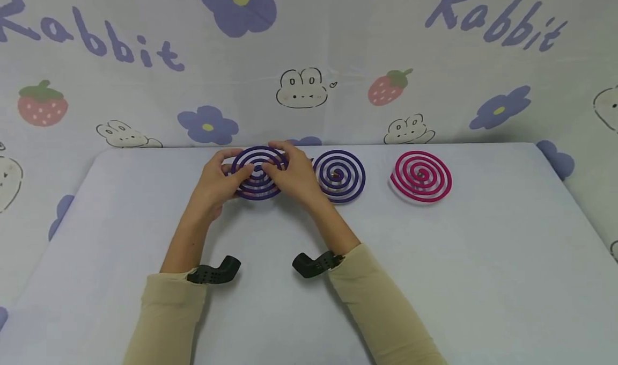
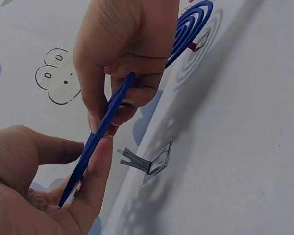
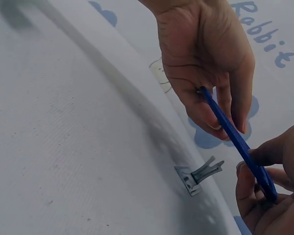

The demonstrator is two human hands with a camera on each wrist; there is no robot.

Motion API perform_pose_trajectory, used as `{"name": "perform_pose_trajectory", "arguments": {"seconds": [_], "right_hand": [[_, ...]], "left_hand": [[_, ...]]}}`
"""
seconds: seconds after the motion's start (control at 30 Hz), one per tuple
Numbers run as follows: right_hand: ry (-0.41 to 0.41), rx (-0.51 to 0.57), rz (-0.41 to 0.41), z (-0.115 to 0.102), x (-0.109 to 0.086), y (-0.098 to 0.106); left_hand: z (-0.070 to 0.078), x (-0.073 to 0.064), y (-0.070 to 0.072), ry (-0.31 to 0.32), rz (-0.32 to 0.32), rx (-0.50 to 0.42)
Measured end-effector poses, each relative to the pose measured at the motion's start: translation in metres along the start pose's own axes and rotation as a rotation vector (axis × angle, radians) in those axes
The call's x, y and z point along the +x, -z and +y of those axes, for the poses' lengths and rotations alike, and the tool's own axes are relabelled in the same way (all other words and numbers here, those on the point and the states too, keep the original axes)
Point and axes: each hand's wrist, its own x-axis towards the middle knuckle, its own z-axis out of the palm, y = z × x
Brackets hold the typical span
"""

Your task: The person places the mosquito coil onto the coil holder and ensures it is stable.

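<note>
A blue mosquito coil (image 2: 100, 129) is held by both hands at the left of the other coils, tilted edge-on in the wrist views. My left hand (image 1: 214, 185) pinches its left side, thumb on the near face and fingers behind. The right hand (image 1: 298, 178) grips the opposite side the same way, its thumb close to the coil's centre. Just beyond the coil's lower face, a small metal coil stand (image 2: 151, 165) with a forked upright prong sits on the table; in the right wrist view the stand (image 3: 192, 177) shows apart from the coil.
To the right, a second blue coil (image 1: 348, 175) rests raised on its own stand, close beside my right forearm. Farther right is a pink coil (image 1: 421, 175), also raised. Behind the white table (image 1: 270, 311) hangs a patterned cloth (image 1: 338, 27). Black wrist cameras (image 1: 214, 272) jut inward from both wrists.
</note>
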Motion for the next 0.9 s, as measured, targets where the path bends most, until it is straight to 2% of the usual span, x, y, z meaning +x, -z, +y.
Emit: {"name": "perform_pose_trajectory", "arguments": {"seconds": [0.13, 0.43, 0.67, 0.9], "right_hand": [[0.012, -0.038, 0.007, 0.0013, 0.0005, -0.0024], [-0.063, -0.075, -0.021, 0.001, 0.0001, -0.0037], [-0.086, -0.048, 0.0, 0.0029, -0.0007, -0.0052], [-0.077, -0.051, -0.015, 0.0012, -0.0013, -0.0049]], "left_hand": [[-0.0037, 0.0019, -0.0001, -0.011, 0.012, -0.005], [-0.0085, 0.0052, -0.0021, -0.049, 0.056, 0.02], [-0.009, 0.0058, -0.0038, -0.035, 0.081, 0.022], [-0.0107, 0.007, -0.0041, -0.019, 0.089, -0.003]]}}
